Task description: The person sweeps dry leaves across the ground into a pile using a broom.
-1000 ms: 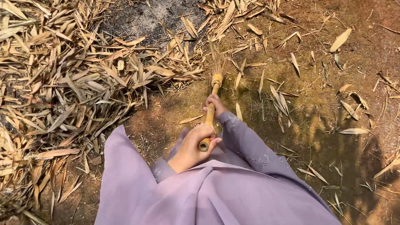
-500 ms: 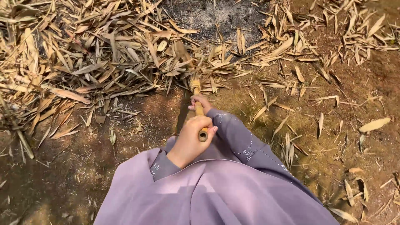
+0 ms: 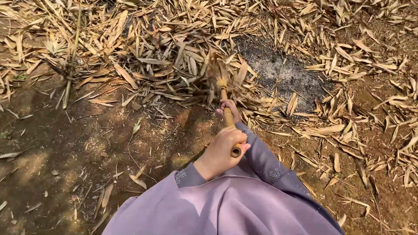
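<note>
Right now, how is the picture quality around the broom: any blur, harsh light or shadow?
Head view: hard sunlight bleaches the dry leaves; the broom head is motion-blurred, while the left hand and right hand on the broom handle look sharp; dappled shadow darkens the bare soil at left.

We stand on bare brown earth ground (image 3: 65,143) in dappled sunlight, dry tan bamboo leaves (image 3: 143,56) heaped around a grey ash patch (image 3: 278,72).
</note>
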